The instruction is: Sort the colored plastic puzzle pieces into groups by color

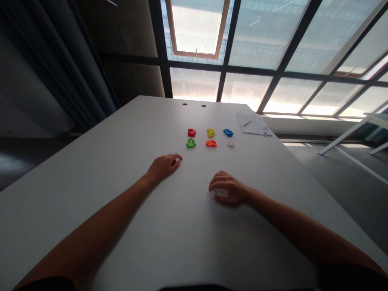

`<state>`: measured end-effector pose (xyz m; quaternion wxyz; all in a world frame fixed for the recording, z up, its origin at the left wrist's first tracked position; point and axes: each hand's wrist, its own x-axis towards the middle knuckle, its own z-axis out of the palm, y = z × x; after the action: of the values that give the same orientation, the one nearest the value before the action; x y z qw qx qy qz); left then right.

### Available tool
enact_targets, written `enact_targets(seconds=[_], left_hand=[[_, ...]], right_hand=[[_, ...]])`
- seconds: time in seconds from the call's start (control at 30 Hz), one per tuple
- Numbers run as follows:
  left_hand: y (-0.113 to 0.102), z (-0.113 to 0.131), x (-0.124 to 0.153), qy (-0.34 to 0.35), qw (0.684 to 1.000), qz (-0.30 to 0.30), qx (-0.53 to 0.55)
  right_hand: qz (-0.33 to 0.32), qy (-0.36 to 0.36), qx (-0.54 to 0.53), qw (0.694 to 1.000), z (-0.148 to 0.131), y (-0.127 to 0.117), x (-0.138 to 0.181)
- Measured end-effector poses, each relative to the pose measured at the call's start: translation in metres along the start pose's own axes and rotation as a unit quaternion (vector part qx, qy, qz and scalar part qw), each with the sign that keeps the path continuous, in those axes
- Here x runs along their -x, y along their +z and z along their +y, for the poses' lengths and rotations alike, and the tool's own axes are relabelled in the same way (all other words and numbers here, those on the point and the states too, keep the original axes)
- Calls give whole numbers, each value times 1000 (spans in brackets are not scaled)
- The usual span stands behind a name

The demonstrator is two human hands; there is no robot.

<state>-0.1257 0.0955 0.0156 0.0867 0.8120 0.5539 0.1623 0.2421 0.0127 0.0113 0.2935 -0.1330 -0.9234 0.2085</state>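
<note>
My right hand (229, 188) is closed around a whitish, partly see-through piece (220, 192) low over the white table (169, 242); the fingers cover part of it, and its kind is unclear. My left hand (165, 166) rests on the tabletop with fingers loosely curled, a gap between thumb and forefinger and nothing visible in it. Beyond both hands lie small knobbly plastic pieces in two rows. Farther back are a red piece (191, 132), a yellow piece (211, 132) and a blue piece (228, 132). Nearer are a green piece (190, 143), an orange piece (211, 143) and a small whitish piece (230, 144).
Paper sheets (253, 126) with a pen (247, 123) on them lie at the table's right edge, a second pen-like item (266, 130) beside it. Two round cable holes (203, 106) sit near the far edge. Another table (377, 119) stands at right.
</note>
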Motion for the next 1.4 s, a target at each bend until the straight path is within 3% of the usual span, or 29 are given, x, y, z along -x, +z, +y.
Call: enact_targets(seconds=[0.13, 0.33, 0.5, 0.67, 0.87, 1.13, 1.4], left_hand=[[1, -1, 0, 3, 1000, 1, -2], [0, -2, -1, 0, 1000, 1, -8], [1, -1, -1, 2, 1000, 4, -5], [1, 0, -2, -5, 1000, 5, -9], [1, 0, -2, -2, 1000, 1, -4], [1, 1, -3, 0, 1000, 5, -7], [0, 1, -2, 1, 1000, 3, -11]], right_hand=[[18, 6, 42, 999, 1, -3, 5], [76, 94, 174, 977, 58, -33, 31], [127, 201, 238, 942, 105, -63, 53], [127, 329, 298, 887, 130, -77, 46], [93, 354, 345, 864, 140, -77, 34], [62, 388, 367, 843, 132, -79, 33], [103, 494, 382, 774, 132, -79, 19]])
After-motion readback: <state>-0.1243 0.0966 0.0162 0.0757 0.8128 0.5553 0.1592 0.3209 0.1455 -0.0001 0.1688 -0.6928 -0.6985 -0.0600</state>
